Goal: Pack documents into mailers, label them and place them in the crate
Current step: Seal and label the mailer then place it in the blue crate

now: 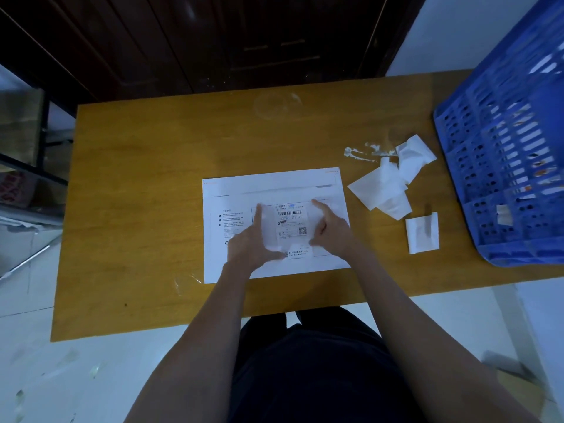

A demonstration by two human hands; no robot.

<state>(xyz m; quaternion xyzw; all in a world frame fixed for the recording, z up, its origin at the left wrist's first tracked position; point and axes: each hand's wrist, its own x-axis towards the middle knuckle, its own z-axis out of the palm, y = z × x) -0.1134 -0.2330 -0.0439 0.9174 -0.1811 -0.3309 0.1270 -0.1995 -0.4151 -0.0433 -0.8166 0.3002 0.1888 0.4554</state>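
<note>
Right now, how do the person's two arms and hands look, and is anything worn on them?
Both forearms are bare up to the lower edge of the picture: no sleeves show. The left hand and the right hand wear no gloves. I can make out no watch, ring or bracelet on either wrist or finger, though the picture is dim. Below the arms, the person wears dark clothing.

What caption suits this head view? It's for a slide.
Both hands press a label onto a mailer.
</note>
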